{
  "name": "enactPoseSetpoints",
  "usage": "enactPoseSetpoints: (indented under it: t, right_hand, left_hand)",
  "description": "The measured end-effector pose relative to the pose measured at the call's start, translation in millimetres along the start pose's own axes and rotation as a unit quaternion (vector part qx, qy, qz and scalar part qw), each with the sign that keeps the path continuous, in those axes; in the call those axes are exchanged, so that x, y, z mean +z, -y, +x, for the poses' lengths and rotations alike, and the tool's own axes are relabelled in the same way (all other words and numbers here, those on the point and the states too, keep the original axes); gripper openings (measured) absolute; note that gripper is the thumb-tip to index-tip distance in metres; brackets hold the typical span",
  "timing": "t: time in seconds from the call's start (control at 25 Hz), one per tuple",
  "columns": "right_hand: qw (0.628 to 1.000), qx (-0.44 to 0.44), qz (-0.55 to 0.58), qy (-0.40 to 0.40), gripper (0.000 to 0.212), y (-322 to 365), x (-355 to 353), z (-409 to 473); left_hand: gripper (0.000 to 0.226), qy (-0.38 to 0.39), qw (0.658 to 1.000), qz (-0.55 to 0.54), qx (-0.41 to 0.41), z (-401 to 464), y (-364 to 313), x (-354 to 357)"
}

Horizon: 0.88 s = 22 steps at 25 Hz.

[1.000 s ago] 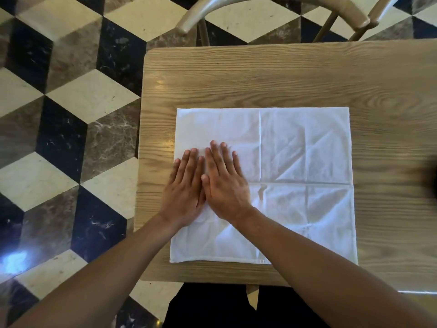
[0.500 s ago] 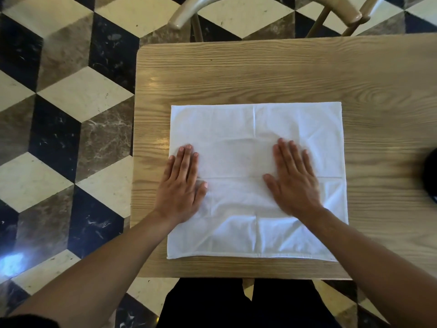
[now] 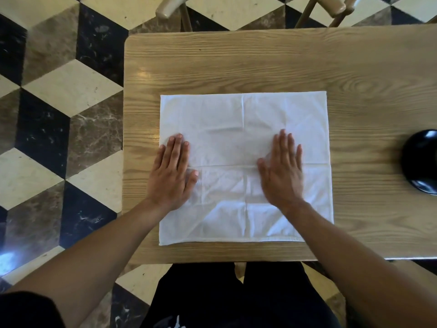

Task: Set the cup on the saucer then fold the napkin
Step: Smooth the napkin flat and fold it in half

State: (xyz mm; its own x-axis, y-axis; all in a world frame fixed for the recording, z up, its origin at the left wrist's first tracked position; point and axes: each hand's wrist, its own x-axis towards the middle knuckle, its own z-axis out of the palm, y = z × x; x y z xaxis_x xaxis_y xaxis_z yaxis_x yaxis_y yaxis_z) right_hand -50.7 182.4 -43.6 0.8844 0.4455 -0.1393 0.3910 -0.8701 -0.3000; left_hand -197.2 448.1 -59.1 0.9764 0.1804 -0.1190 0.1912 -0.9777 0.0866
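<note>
One white square cloth napkin lies on the wooden counter; left hand and right hand press flat on it, fingers spread wide, holding nothing.

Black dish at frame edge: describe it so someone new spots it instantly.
Start at the wooden table with the white napkin spread in its middle. Look right, past the napkin's right edge, to where the picture cuts off: the black dish sits there on bare wood, partly out of frame. It is the only dark, glossy, rounded thing on the table.
</note>
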Motion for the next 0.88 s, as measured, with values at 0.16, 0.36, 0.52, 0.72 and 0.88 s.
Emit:
enactPoseSetpoints:
  t: [0.16, 0.36, 0.52, 0.72, 0.88]
  right_hand:
    - [0.991, -0.128, 0.038, 0.015, 0.071, 96.5, 40.0, -25.6]
    - [0.987, -0.158, -0.025, 0.002, 0.075, 68.1, 47.7, -32.1]
    - [0.992, -0.117, -0.050, -0.015, 0.077, -6.9, 28.8, -37.0]
    - [0.995, -0.057, -0.082, -0.001, 0.079, -89.5, -2.1, -44.9]
    - [0.995, -0.064, -0.077, 0.010, 0.077, -97.2, -10.5, -45.6]
  left_hand:
    - [0.077, -0.012, 1.000, 0.000, 0.002, 0.2, -0.1, 1.7]
    - [0.077, -0.013, 1.000, -0.003, 0.003, -1.2, 4.4, 5.6]
    - [0.076, -0.024, 1.000, -0.008, 0.008, -1.5, 5.1, 8.4]
    - [0.076, -0.011, 1.000, -0.018, 0.006, -2.2, 7.3, 10.8]
    - [0.075, -0.007, 0.999, -0.038, 0.012, -1.6, 5.8, 4.7]
